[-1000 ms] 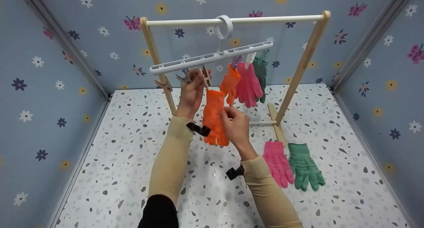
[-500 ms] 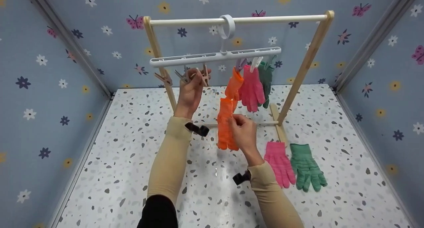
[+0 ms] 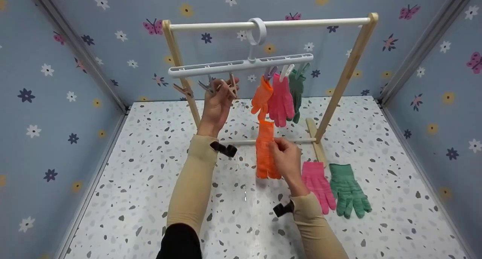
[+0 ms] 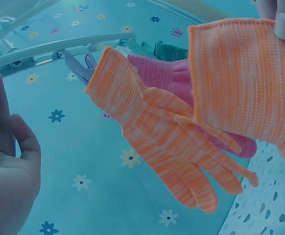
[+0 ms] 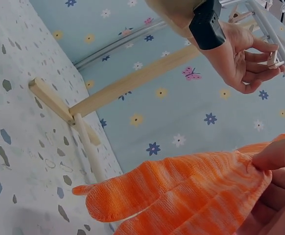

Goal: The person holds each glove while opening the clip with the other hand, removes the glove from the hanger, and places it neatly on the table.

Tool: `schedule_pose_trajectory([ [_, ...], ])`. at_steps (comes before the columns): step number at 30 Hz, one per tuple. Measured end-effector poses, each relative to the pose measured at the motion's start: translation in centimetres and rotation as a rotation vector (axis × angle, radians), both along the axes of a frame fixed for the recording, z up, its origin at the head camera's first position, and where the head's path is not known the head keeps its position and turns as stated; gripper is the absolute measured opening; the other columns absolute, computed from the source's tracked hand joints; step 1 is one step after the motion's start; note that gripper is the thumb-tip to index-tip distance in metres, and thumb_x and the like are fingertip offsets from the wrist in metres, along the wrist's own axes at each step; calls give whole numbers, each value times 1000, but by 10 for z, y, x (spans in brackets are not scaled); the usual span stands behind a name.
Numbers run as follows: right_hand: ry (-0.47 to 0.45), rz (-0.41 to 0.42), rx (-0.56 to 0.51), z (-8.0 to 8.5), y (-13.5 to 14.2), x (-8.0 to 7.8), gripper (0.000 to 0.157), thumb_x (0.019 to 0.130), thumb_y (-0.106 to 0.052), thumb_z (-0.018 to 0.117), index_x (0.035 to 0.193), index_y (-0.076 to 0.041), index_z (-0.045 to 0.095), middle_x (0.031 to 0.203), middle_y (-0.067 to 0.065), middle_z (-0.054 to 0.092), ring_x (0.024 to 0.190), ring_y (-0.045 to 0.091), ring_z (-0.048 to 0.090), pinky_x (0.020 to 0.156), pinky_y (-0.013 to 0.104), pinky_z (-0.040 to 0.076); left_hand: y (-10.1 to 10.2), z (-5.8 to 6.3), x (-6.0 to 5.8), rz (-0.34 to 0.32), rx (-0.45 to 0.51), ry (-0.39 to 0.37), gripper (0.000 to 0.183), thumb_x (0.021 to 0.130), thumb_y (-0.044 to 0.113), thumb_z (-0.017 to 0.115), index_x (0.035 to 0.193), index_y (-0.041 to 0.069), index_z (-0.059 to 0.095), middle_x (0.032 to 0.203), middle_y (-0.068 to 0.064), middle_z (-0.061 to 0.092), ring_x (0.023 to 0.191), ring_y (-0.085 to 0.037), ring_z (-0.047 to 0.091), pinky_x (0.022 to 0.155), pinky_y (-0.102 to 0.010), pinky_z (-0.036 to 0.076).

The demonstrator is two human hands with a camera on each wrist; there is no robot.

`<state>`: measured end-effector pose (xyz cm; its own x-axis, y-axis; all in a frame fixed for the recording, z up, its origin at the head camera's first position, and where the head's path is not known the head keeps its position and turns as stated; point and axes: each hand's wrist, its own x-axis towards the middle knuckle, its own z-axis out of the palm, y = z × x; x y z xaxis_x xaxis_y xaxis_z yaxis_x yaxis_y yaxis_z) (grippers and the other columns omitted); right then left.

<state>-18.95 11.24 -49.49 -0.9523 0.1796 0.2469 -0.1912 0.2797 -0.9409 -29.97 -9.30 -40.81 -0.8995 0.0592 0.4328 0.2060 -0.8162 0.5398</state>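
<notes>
Presently, head view: right hand (image 3: 288, 158) pinches lower orange glove (image 3: 265, 151) in midair; left hand (image 3: 217, 102) grips clothespin (image 3: 233, 92) under hanger (image 3: 229, 67). Left wrist: glove's cuff (image 4: 235, 73) overlaps hanging pink glove (image 4: 164, 78). Right wrist: clothespin's gap hard to make out.

Six gloves (image 3: 264, 157) (two per colour); six clips (image 3: 287, 73); one hanger (image 3: 246, 64).
</notes>
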Motion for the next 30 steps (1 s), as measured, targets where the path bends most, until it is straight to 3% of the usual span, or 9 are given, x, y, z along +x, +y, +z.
schedule_pose_trajectory([
  [11,-102,-30,-79,-22,16,6,13,93,-8,67,101,-2,76,89,11,71,74,22,58,64,25,49,-1,1,3,-12,-13,0,23,80,20,83,97,10,71,112,-16,69,100,-26,66,94,-35,47],
  [20,-251,-47,-141,-42,32,11,19,95,-7,65,108,4,72,97,15,70,82,21,60,72,24,50,-3,3,5,-39,3,-6,23,82,21,81,101,11,73,113,-17,67,95,-25,67,93,-33,49],
  [30,-407,-43,-197,-65,46,22,24,97,-12,63,115,2,69,101,14,68,83,22,59,74,29,50,-4,3,7,-31,-47,14,28,84,28,78,104,10,70,116,-15,65,96,-23,66,91,-32,49],
])
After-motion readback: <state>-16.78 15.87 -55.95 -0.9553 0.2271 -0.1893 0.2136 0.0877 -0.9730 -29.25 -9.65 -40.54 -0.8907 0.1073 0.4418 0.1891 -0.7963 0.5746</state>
